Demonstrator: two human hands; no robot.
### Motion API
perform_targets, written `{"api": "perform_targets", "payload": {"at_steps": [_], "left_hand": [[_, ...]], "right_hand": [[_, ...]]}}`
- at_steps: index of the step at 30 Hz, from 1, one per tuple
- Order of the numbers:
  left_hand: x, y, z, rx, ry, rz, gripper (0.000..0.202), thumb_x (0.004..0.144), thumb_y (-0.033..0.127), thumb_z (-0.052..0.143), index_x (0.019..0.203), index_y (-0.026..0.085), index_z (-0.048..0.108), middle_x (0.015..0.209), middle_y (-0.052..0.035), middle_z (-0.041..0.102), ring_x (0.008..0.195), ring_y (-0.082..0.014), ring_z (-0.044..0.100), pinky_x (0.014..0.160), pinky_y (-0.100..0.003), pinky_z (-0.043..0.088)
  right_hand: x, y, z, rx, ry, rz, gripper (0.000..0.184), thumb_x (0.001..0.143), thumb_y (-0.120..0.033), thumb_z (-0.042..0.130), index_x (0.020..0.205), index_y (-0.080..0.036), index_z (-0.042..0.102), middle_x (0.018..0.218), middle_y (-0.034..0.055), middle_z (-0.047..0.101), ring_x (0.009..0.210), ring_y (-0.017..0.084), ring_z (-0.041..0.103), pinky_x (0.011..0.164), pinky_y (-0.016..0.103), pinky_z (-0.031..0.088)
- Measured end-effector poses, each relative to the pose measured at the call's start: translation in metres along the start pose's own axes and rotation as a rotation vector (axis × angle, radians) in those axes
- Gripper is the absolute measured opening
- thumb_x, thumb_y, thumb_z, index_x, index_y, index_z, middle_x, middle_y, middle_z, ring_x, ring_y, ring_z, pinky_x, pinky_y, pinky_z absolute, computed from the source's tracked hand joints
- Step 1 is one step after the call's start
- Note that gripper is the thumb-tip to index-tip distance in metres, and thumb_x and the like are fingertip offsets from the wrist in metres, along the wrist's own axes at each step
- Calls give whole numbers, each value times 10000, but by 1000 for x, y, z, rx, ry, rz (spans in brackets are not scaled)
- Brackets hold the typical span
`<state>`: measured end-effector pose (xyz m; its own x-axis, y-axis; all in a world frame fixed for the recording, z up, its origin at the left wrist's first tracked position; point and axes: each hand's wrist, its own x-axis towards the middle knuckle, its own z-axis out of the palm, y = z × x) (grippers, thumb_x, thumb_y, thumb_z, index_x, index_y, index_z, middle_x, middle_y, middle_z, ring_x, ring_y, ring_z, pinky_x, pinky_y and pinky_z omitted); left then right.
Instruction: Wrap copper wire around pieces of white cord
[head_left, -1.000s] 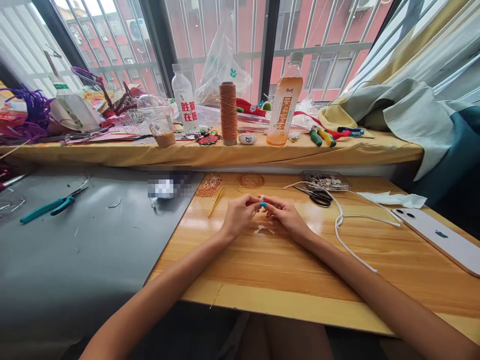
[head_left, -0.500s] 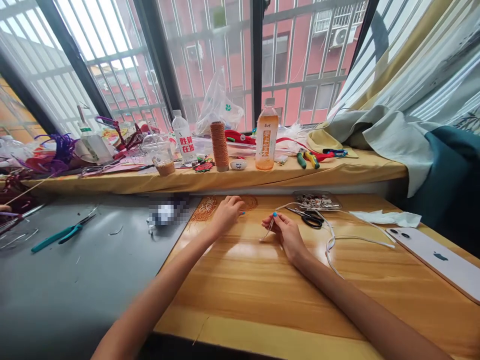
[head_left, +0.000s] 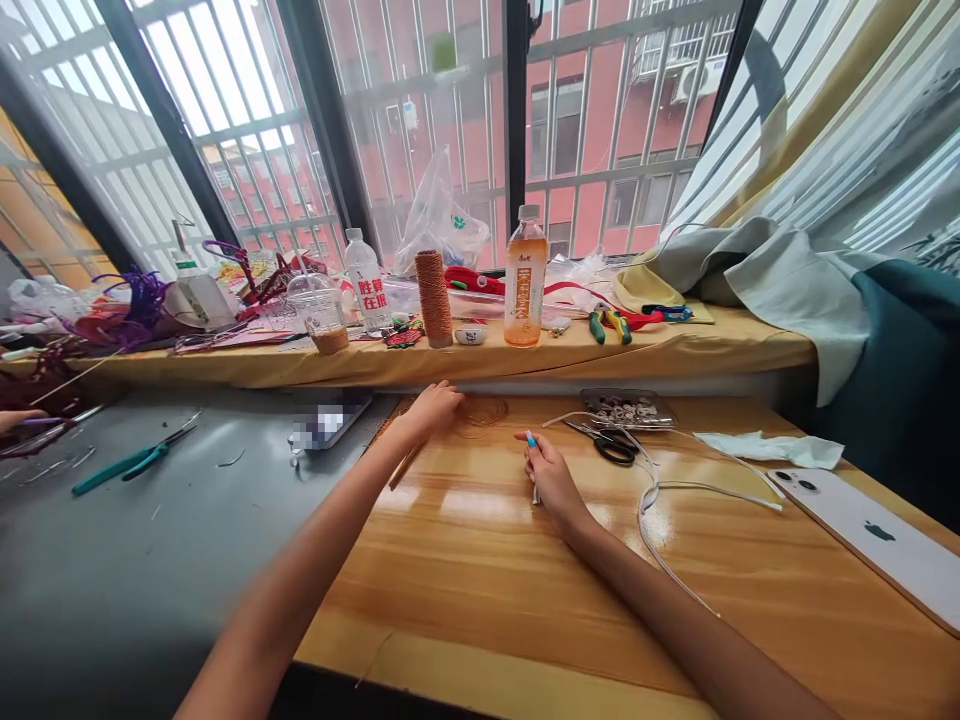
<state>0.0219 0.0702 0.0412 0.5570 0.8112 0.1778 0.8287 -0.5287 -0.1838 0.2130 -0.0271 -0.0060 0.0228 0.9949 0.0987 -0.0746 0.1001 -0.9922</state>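
Observation:
My left hand [head_left: 433, 408] reaches to the far edge of the wooden table [head_left: 525, 580] and rests, fingers curled down, on a bundle of thin copper wires [head_left: 390, 425]; a coil of copper wire [head_left: 484, 410] lies just to its right. My right hand [head_left: 551, 475] sits mid-table, pinched on a short pale stick-like piece [head_left: 534, 490] that points down at the tabletop. Whether my left fingers grip any wire is hidden.
Scissors [head_left: 611, 445], a tray of small beads [head_left: 626, 408], a white cable [head_left: 675, 490], a tissue [head_left: 772, 448] and a phone [head_left: 862, 535] lie to the right. Teal pliers [head_left: 127, 465] rest on the grey surface. The sill holds a thread spool [head_left: 435, 298], bottles and clutter. Another person's hand [head_left: 15, 418] shows at far left.
My hands have separated. The left hand moved away to the copper wires at the table's far edge; the right hand kept the small piece and turned it downward. The camera tilted up.

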Motion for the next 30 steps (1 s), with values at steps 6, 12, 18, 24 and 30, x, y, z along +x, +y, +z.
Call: {"api": "perform_targets", "payload": {"at_steps": [6,12,18,24,30], "left_hand": [[-20,-15,10,-136,-40,0,220,703,112,447,814,193,619,830,-21,600,820,-162,456,704,-237,343],[-22,-5,29,-288,17,-14,151,696,249,520,811,195,603,814,-27,532,835,-168,405,744,-256,332],[-14,0,34,-250,49,15,157,728,171,440,718,165,597,785,-42,515,788,-159,403,717,-259,337],[-10,-3,14,-345,146,18,176,734,128,395,757,153,568,779,-24,559,783,-141,435,722,-238,356],[-2,-10,-5,-480,198,-40,208,725,112,403,857,147,561,834,-20,595,756,-117,513,693,-215,395]], "right_hand": [[-2,-2,2,-58,-21,-20,217,723,-303,352,831,-167,482,560,-45,350,441,80,310,387,201,244],[-1,-2,2,-72,-48,-23,221,706,-339,378,801,-172,487,546,-45,356,440,85,319,392,208,246],[0,0,3,-70,-58,-21,204,687,-346,408,775,-185,498,541,-53,365,415,76,323,376,204,240],[-2,-3,4,-87,-61,14,203,698,-338,401,784,-184,500,576,-48,393,398,61,344,351,194,241],[-1,-1,2,-74,-38,-3,229,703,-369,419,802,-181,507,580,-53,398,381,51,338,348,196,239]]}}
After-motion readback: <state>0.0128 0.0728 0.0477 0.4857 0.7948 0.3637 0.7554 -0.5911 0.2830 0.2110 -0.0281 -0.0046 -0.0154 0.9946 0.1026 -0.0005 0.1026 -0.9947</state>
